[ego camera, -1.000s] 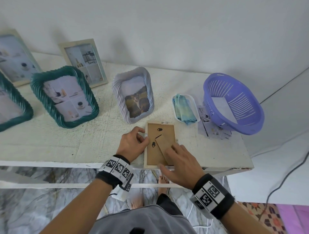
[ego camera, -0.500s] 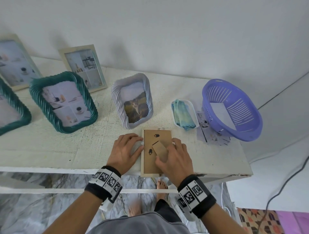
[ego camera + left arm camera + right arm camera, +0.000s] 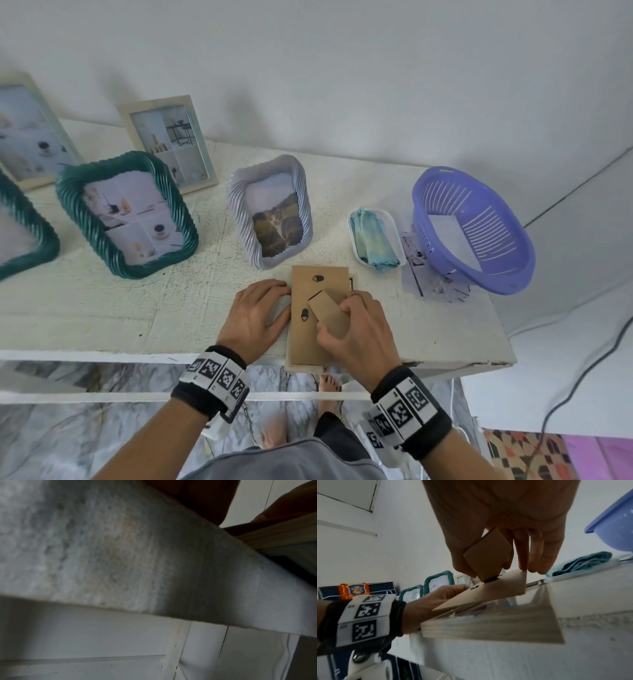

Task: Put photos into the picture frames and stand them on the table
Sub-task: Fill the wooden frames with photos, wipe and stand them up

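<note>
A: Frame (image 3: 317, 363) face down at the near table (image 3: 102, 308) edge, its bottom overhanging. Right hand (image 3: 356, 329) pinches the brown easel stand (image 3: 327, 310) between thumb and fingers; the right wrist view shows the backing board (image 3: 496, 589) lifted at an angle off the frame's wooden rim.

B: Left hand?

A: Left hand (image 3: 255, 317) lies flat on the table, fingers straight, fingertips touching the frame's left side. Its own wrist camera shows mostly table surface.

B: Surroundings?

A: Just behind the frame, a white ribbed frame (image 3: 270, 212) with a cat photo, upright. Left of that, a green ribbed frame (image 3: 126, 214), then another green one cut off by the picture edge; two pale flat-edged frames (image 3: 168, 144) lean at the wall. To the right, a small white tray (image 3: 376, 240) with a teal cloth (image 3: 373, 240), then a purple basket (image 3: 476, 229) resting on loose photo prints (image 3: 421, 274).
</note>
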